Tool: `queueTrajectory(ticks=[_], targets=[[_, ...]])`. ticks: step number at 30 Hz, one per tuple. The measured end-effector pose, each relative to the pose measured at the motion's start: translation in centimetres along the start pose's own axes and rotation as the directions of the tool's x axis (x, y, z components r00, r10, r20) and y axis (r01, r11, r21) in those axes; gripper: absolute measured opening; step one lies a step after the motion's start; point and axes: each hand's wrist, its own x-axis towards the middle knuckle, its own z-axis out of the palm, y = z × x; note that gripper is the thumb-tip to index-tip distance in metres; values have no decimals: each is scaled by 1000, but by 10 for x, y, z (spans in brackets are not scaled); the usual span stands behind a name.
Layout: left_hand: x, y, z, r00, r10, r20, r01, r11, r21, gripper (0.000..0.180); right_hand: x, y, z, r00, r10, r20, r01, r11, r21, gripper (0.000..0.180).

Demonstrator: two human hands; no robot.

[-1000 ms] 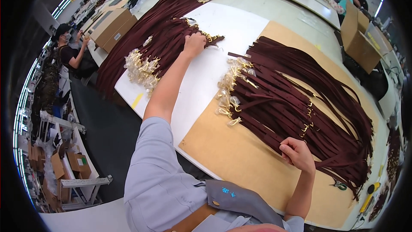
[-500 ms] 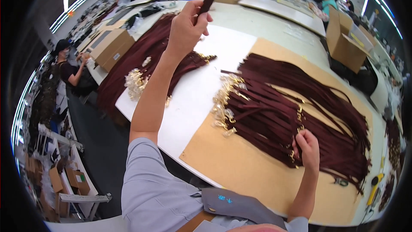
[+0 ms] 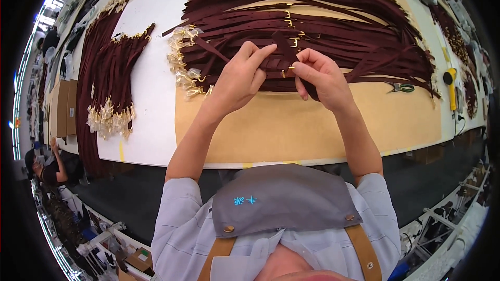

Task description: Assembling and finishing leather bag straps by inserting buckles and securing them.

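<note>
Both hands meet above a layer of dark burgundy straps with gold buckles. My right hand pinches a burgundy strap between thumb and fingers, close to a gold buckle. Part of that strap hangs below the right fingers. My left hand is closed at the strap's left side, its index finger reaching toward the upper part; its grip is partly hidden. To the left of it lie gold clasps in clear plastic wrapping at the strap ends.
Tan board covers this part of the white table. Another strap bundle lies at left beside a cardboard box. At right are pliers and a yellow-handled tool with a cord. A person sits at far left.
My left hand has come down from its raised position at far left to join the right hand over the straps. The right hand has shifted to a strap near a buckle. The view has turned.
</note>
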Motion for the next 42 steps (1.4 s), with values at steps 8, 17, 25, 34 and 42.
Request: queueTrajectory(ticks=[8,17,25,34,42], targets=[[1,13,-4,973,-100,206,165,931,-326,33,0,-4,2,999,48,5,-48,997,-64,14],[-2,-3,-1,998,32,50,-7,899,-437,37,4,-1,4,1000,12,7,-11,997,-78,16],[1,-11,4,993,-17,-115,-86,563,-822,32,-1,-3,-2,996,44,74,-19,950,-312,33],[-3,-14,13,998,-56,-38,-12,413,-910,35,4,4,-19,983,31,179,19,962,-271,30],[-2,-9,-1,995,-36,91,91,673,-734,36,8,6,-21,978,128,163,-63,934,-353,25]])
